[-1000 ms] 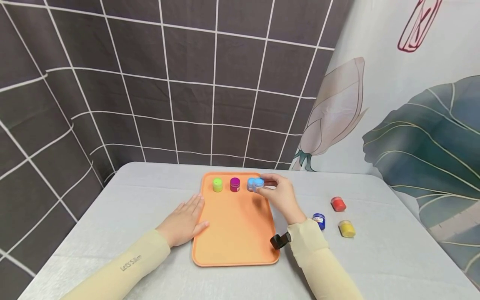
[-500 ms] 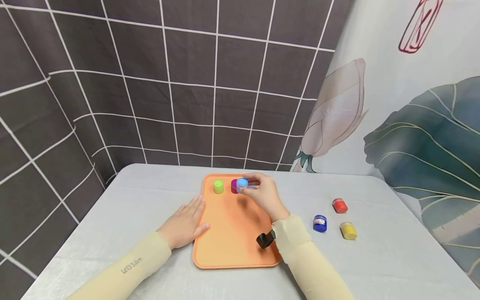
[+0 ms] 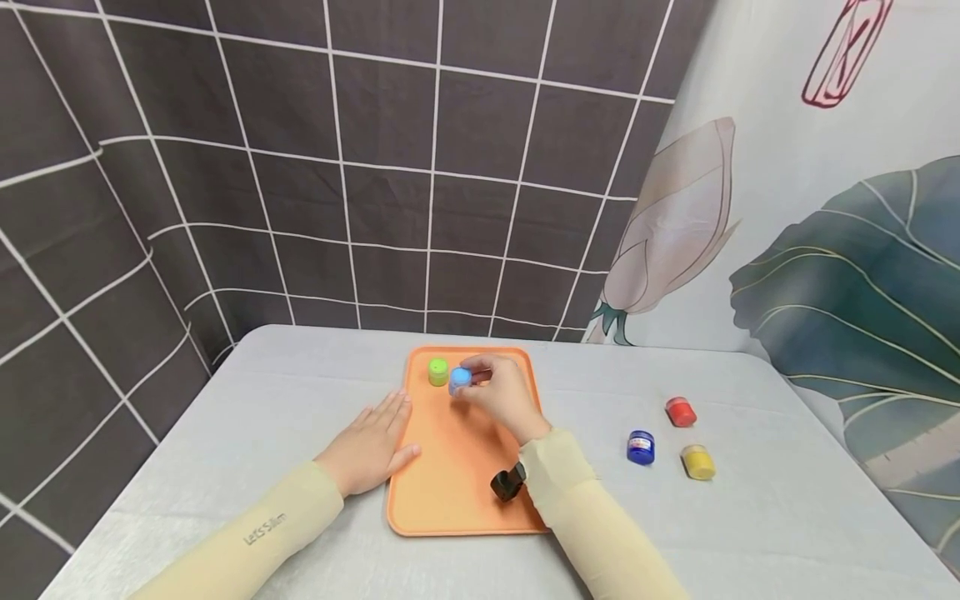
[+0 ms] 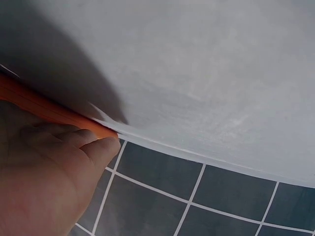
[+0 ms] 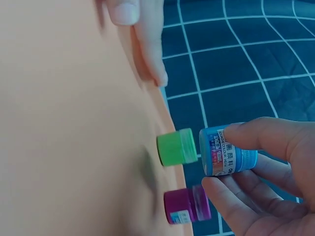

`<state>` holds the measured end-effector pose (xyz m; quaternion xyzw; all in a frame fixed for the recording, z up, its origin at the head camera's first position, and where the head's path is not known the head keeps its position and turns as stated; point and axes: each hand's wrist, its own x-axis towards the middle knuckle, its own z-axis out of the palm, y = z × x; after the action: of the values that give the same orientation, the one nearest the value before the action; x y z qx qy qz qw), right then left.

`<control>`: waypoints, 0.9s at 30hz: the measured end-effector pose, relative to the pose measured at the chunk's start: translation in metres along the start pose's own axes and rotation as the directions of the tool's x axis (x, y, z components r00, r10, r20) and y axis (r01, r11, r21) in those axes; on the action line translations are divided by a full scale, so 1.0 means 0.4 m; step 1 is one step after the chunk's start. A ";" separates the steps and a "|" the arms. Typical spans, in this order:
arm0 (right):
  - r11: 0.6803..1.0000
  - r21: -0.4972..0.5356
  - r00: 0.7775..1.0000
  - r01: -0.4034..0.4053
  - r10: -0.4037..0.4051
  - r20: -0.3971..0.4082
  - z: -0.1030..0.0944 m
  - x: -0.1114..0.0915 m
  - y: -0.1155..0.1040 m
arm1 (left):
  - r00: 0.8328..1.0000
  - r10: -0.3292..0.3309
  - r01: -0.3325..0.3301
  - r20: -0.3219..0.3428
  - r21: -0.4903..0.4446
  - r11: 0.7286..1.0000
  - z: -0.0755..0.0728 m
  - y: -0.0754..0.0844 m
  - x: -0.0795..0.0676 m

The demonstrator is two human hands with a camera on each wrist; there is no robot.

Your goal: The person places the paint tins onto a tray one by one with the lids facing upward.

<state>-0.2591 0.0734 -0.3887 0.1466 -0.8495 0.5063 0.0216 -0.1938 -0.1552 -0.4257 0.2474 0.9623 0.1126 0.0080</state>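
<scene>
My right hand (image 3: pixel 504 398) pinches a light blue gouache paint jar (image 5: pixel 227 150) between thumb and fingers, over the far part of the orange tray (image 3: pixel 442 492). A lime green paint jar (image 3: pixel 438 372) stands on the tray just left of it. In the right wrist view, a purple paint jar (image 5: pixel 187 204) stands near the green one; in the head view it is hidden behind my right hand and the held jar. My left hand (image 3: pixel 367 450) lies with straight fingers along the tray's left rim, thumb over the tray.
On the grey-white tablecloth (image 3: pixel 600 517) right of the tray are a dark blue jar (image 3: pixel 641 447), a red jar (image 3: pixel 681 412) and a yellow jar (image 3: pixel 698 462). A dark checked curtain (image 3: pixel 375 192) hangs behind the table.
My right hand has moved left across the tray with the light blue jar, from the far right corner past the purple jar to beside the green one. My left hand has stayed put.
</scene>
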 end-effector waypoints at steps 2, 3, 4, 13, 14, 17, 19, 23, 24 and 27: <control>1.000 -0.008 1.000 0.001 -0.001 0.017 0.009 0.001 0.000 | 1.000 -0.008 0.008 0.010 -0.013 1.000 -0.004 0.002 -0.001; 1.000 -0.010 1.000 0.001 -0.001 0.023 0.013 0.001 0.000 | 1.000 -0.011 0.011 0.013 -0.024 1.000 -0.007 0.004 -0.002; 1.000 -0.015 1.000 0.004 -0.003 0.029 0.017 0.002 0.000 | 1.000 -0.013 0.013 0.016 -0.031 0.999 -0.009 0.006 -0.003; 0.993 -0.106 0.996 0.044 -0.035 0.087 0.049 0.006 -0.003 | 1.000 -0.015 0.016 0.019 -0.036 0.999 -0.022 0.014 -0.007; 0.993 -0.109 0.995 0.043 -0.033 0.094 0.051 0.007 -0.005 | 1.000 -0.013 0.014 0.017 -0.038 0.999 -0.020 0.013 -0.007; 0.992 -0.117 0.991 0.043 -0.027 0.128 0.056 0.009 -0.009 | 1.000 -0.015 0.016 0.013 -0.039 0.999 -0.017 0.011 -0.006; 0.992 -0.124 0.989 0.032 -0.013 0.150 0.059 0.009 -0.010 | 1.000 -0.018 0.019 0.012 -0.039 0.999 -0.013 0.009 -0.004; 0.989 -0.143 0.985 0.025 0.001 0.173 0.063 0.009 -0.013 | 1.000 -0.019 0.019 0.013 -0.036 0.999 -0.010 0.006 -0.002; 0.988 -0.149 0.984 0.031 -0.005 0.175 0.064 0.009 -0.013 | 1.000 -0.018 0.018 0.013 -0.037 0.999 -0.011 0.007 -0.002; 0.986 -0.164 0.983 0.042 -0.011 0.184 0.068 0.010 -0.017 | 1.000 -0.017 0.018 0.016 -0.036 0.999 -0.014 0.008 -0.003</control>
<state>-0.2579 0.0458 -0.3955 0.2014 -0.8852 0.4176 -0.0372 -0.1918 -0.1542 -0.4198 0.2397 0.9621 0.1280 0.0212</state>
